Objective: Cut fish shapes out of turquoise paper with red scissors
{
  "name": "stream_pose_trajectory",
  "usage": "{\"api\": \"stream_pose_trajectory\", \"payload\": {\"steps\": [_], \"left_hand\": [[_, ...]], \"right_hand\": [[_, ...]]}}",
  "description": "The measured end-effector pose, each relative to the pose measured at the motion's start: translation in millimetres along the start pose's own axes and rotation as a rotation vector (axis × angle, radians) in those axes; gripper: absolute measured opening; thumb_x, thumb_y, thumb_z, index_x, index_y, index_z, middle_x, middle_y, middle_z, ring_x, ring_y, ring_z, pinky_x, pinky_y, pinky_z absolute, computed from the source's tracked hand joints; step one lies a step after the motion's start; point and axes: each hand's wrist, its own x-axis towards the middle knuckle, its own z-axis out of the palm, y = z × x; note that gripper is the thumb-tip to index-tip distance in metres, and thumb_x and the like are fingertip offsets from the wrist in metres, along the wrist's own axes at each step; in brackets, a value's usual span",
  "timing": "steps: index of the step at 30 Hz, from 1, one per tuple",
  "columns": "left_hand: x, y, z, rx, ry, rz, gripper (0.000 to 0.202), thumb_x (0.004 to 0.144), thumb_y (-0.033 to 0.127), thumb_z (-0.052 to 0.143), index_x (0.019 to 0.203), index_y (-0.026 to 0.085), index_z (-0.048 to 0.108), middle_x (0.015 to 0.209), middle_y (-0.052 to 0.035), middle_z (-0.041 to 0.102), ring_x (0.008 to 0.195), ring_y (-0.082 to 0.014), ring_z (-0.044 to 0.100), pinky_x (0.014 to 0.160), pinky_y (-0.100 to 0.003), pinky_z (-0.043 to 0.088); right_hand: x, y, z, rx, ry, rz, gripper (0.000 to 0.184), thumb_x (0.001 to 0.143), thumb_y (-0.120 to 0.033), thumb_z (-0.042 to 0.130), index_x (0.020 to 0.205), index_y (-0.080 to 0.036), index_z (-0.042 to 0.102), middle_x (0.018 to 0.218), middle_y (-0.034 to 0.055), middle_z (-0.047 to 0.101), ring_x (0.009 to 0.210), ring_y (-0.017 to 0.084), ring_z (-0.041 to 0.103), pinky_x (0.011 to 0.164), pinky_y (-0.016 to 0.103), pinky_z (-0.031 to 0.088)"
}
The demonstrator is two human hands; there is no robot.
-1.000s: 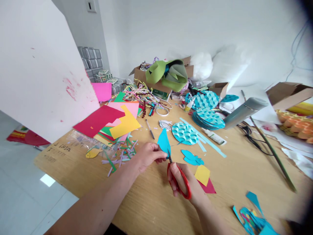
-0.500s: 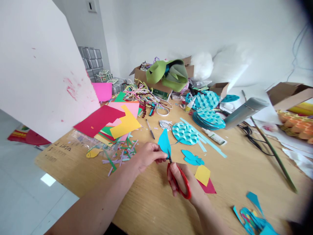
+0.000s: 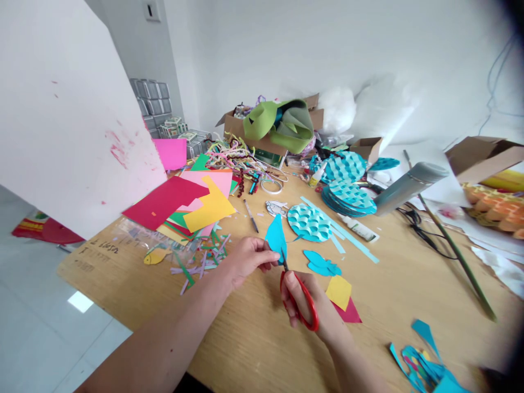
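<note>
Between the thumb and fingers of my left hand (image 3: 254,255) is a leaf-shaped piece of blue paper (image 3: 275,238), its tip pointing up and away. My right hand (image 3: 302,297) is closed round the red handles of a pair of scissors (image 3: 311,316). The dark blades meet the lower right edge of the blue paper. Just right of the hands lie several blue paper cut-outs (image 3: 321,264), a yellow paper piece (image 3: 339,292) and a dark red piece (image 3: 349,311). Beyond the hands rests a round blue disc with a scale pattern (image 3: 309,222).
Coloured paper sheets (image 3: 167,202) and thin paper strips (image 3: 202,265) lie to the left. A pen (image 3: 251,215), a tape roll (image 3: 272,186), a white glue bottle (image 3: 359,228) and a steel flask (image 3: 411,188) stand or lie farther back. Blue scraps (image 3: 429,365) are at lower right.
Both hands, the blue paper and the scissors hold nearly the same place. A thin blue sliver by the blades has shifted slightly, and the whole view has moved a touch.
</note>
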Motion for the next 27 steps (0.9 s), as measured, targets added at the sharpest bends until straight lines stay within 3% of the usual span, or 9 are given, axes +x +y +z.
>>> {"api": "stream_pose_trajectory", "payload": {"steps": [11, 27], "left_hand": [[-0.5, 2.6, 0.9, 0.036, -0.005, -0.01, 0.026, 0.056, 0.035, 0.075, 0.059, 0.012, 0.062, 0.053, 0.0004, 0.059, 0.05, -0.0089, 0.05, 0.054, -0.024, 0.035], [-0.7, 4.2, -0.3, 0.022, -0.014, -0.037, 0.025, 0.054, 0.034, 0.075, 0.058, 0.013, 0.062, 0.052, 0.0007, 0.058, 0.05, -0.0087, 0.05, 0.054, -0.024, 0.035]], "right_hand": [[1.2, 2.5, 0.2, -0.011, -0.025, -0.04, 0.067, 0.08, -0.081, 0.034, 0.065, -0.018, 0.05, 0.044, -0.0034, 0.051, 0.036, 0.011, 0.052, 0.04, 0.021, 0.035], [-2.1, -1.5, -1.5, -0.007, -0.046, -0.03, 0.064, 0.08, -0.08, 0.037, 0.062, -0.02, 0.049, 0.04, -0.0049, 0.047, 0.032, 0.009, 0.045, 0.039, 0.022, 0.035]]}}
